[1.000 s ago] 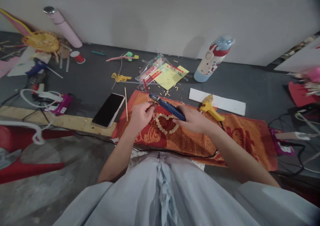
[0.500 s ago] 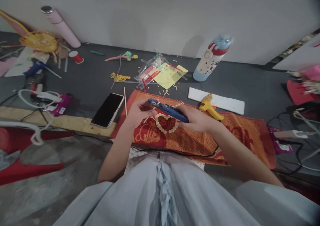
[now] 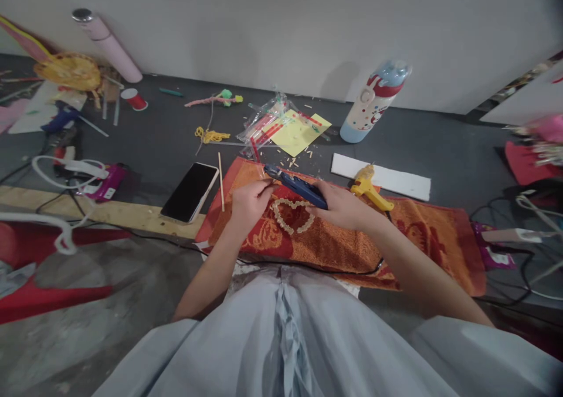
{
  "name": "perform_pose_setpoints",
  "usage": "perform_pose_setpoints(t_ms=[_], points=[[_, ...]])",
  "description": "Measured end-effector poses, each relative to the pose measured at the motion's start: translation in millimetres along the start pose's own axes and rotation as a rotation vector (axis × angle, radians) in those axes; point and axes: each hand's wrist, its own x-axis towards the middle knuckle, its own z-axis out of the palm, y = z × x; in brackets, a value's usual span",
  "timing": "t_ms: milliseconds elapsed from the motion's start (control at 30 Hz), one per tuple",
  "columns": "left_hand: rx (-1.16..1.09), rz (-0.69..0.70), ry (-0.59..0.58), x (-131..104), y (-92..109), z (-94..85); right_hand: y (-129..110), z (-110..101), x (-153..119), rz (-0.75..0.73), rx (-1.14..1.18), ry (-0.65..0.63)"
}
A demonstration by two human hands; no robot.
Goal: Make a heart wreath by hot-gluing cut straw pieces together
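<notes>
In my right hand [image 3: 341,204] is a pair of blue-handled pliers [image 3: 303,189], slanting up and left, its jaws beyond the handles. Whether the jaws are apart I cannot tell. My left hand [image 3: 250,200] is closed in a pinch just left of the jaws; whatever lies between its fingertips is hidden or too small to name. Between the hands, a heart outline [image 3: 277,215] made of small pale pieces lies on the orange and red towel [image 3: 334,241]. A thin wooden stick [image 3: 221,182] rests at the towel's left edge.
A phone [image 3: 190,193] lies left of the towel. On the right are a yellow glue gun [image 3: 370,190] and a white strip [image 3: 396,181]. Behind stand a cartoon bottle [image 3: 372,104] and yellow paper [image 3: 292,142] with pale bits around it. A black cable [image 3: 281,263] crosses the towel's front.
My left hand has turned over and its fingers have curled in. The thin stick seen by its fingers no longer shows there. The pliers in my right hand have shifted slightly.
</notes>
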Motion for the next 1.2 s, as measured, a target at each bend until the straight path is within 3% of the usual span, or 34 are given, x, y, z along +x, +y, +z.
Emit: perform_pose_setpoints(t_ms=[100,233,433,667,967,1200], points=[[0.114,0.076,-0.021,-3,-1,0.8,1,3,1,-0.002,0.003,0.003],[0.047,0.092,-0.044,-3,-1,-1.0,5,4,0,-0.054,0.026,0.014],[-0.195,-0.084,-0.100,-1,2,-3.2,10,2,-1,-0.113,0.009,0.044],[-0.243,-0.157,-0.067,-2,9,-5.7,6,4,1,-0.085,-0.026,0.089],[-0.484,-0.174,-0.240,13,6,-16.8,11,-5,-2,-0.139,0.094,-0.087],[-0.609,-0.222,-0.308,17,-3,-13.0,14,-6,-2,-0.183,0.145,-0.158]])
